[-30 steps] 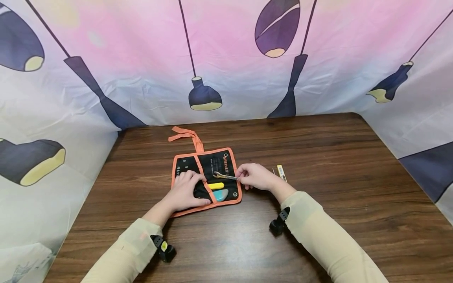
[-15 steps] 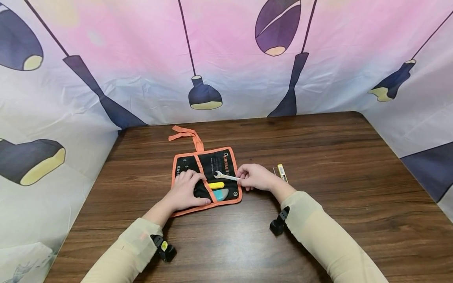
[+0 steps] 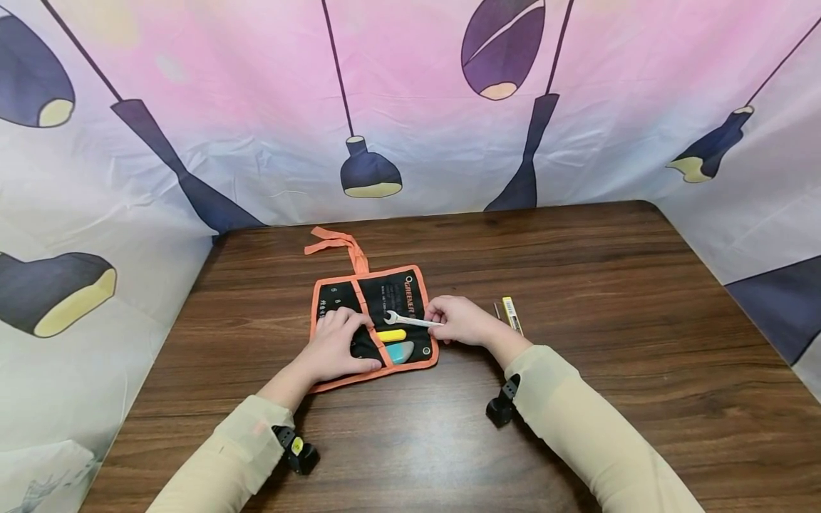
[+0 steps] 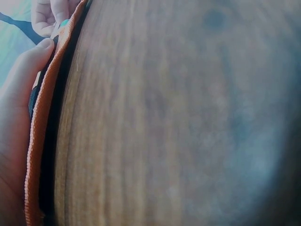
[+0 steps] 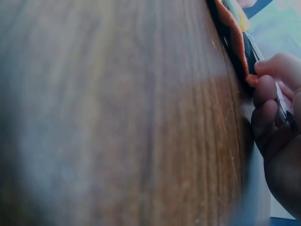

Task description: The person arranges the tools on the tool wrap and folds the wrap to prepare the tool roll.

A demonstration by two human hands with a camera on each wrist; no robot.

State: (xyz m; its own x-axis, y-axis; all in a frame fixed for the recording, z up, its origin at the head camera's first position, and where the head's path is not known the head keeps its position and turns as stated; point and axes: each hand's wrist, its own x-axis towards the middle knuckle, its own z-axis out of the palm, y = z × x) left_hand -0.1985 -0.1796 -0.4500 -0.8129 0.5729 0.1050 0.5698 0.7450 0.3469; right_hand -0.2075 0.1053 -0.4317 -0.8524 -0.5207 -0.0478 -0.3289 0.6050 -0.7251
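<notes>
A black tool pouch (image 3: 399, 291) with orange edging lies spread on the table. My left hand (image 3: 336, 343) rests on its left part, fingers over the orange pocket band (image 3: 380, 340) and thumb along the lower side; the thumb also shows on the pouch in the left wrist view. My right hand (image 3: 458, 320) pinches the shank of a silver open-end wrench (image 3: 405, 320) at the pouch's right edge. The wrench's open jaw points left, above the black fabric. From the band's pockets stick out a yellow handle (image 3: 392, 335) and a teal-and-grey handle (image 3: 401, 352).
Orange tie straps (image 3: 349, 246) extend from the pouch's far edge. Behind my right wrist a small yellow-and-white item (image 3: 511, 313) lies on the wooden table (image 3: 590, 285), with a thin dark rod (image 3: 497, 311) beside it. A patterned cloth (image 3: 423, 107) hangs behind the table.
The wrench has turned in my right fingers, its head looking brighter and flatter. Over the last half second, hand and wrench shift slightly left. My left hand stays on the pouch.
</notes>
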